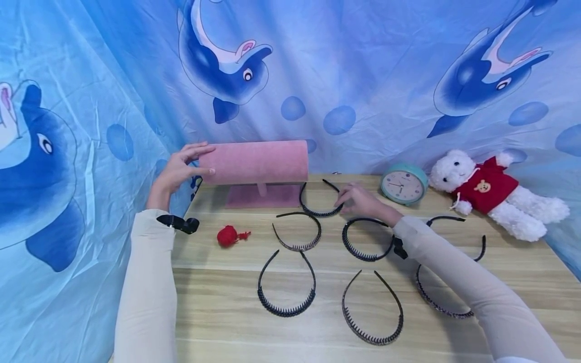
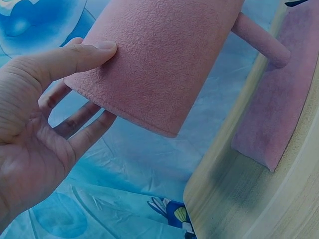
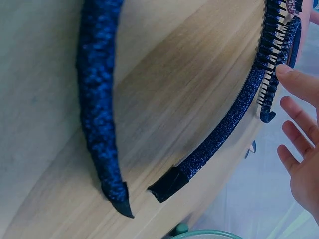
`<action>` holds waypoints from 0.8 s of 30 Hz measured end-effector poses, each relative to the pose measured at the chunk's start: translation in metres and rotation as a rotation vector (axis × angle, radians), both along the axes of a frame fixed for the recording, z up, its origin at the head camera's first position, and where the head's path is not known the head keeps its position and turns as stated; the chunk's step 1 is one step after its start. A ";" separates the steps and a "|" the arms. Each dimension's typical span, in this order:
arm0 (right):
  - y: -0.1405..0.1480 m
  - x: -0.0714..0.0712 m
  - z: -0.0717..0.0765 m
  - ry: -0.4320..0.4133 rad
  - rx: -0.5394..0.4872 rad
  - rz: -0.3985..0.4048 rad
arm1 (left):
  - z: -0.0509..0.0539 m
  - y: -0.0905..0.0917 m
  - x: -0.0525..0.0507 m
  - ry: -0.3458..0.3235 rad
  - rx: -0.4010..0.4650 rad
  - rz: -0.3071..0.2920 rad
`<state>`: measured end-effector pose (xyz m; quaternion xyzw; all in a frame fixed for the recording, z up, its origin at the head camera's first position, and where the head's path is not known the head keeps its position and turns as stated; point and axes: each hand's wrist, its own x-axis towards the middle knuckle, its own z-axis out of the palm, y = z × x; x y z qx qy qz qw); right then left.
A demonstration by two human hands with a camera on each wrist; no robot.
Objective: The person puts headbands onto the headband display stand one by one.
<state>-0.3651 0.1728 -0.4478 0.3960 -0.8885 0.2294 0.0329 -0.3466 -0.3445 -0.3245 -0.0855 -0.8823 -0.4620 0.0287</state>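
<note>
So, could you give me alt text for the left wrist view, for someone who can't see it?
A left hand holds one end of a pink fabric-covered cylinder, its thumb on the outer surface. A pink post joins the cylinder to a flat pink base on a wood-grain table, with blue patterned cloth behind.

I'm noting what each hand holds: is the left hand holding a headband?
No, the left hand grips one end of the pink roll.

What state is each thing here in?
Pink headband stand, upright
Rear toothed headband, held by right grip
Other headbands, lying flat
Teal alarm clock, upright
White plush toy, lying face up
Small red object, lying alone
Left grip, holding the stand's end
Dolphin-print curtain, hanging
</note>
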 end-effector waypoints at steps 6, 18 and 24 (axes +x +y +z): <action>-0.003 0.001 0.000 -0.004 0.015 -0.004 | 0.000 0.001 0.001 0.004 -0.007 0.004; -0.005 0.002 -0.004 0.014 0.015 -0.018 | 0.001 0.003 0.001 0.012 -0.008 0.009; -0.006 0.008 -0.003 -0.013 -0.035 0.005 | 0.000 0.002 0.000 0.000 -0.029 0.016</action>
